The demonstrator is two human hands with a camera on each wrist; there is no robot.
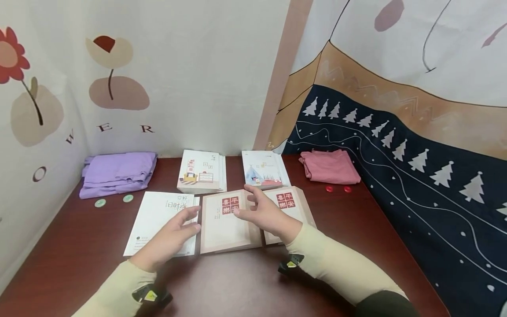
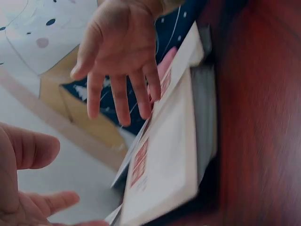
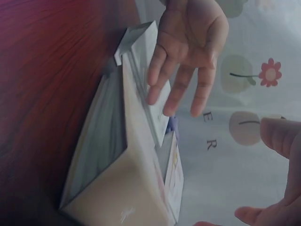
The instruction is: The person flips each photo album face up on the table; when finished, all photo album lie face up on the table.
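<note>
Left hand (image 1: 172, 240): fingers spread and slightly bent, thumb apart, nothing held; poised over the right side of the white book (image 1: 143, 222).
Right hand (image 1: 273, 216): likewise loosely spread and without a load; poised above the left tan book (image 1: 223, 231) and the right tan book (image 1: 305, 215).
Step at the books: judged to be the handling of the front row, both hands ready above it and no book gripped.
Next move: would seem to call for lowering a hand to one book's edges and curling thumb and fingers round its thickness; the close neighbours could be nudged.
Tan covers: each bears a red four-part seal, 平安 in the right column, 喜樂 in the left; the thumb partly hides 安 on the left one. Pale script on a tan side, right wrist view, is unreadable.
White cover: 你好 above 旧时光, the last character indistinct; the lower lines are too small.
Back row: house book (image 1: 196, 172) and tent book (image 1: 257, 169), their print too fine to read.
Table (image 1: 237, 286), left: purple cloth (image 1: 119, 169), two green buttons (image 1: 100, 203) before it.
Table, right: pink cloth (image 1: 330, 167), two red buttons (image 1: 329, 189) before it.
Wall cloth (image 1: 210, 79): printed letters O, W, E, R.
</note>
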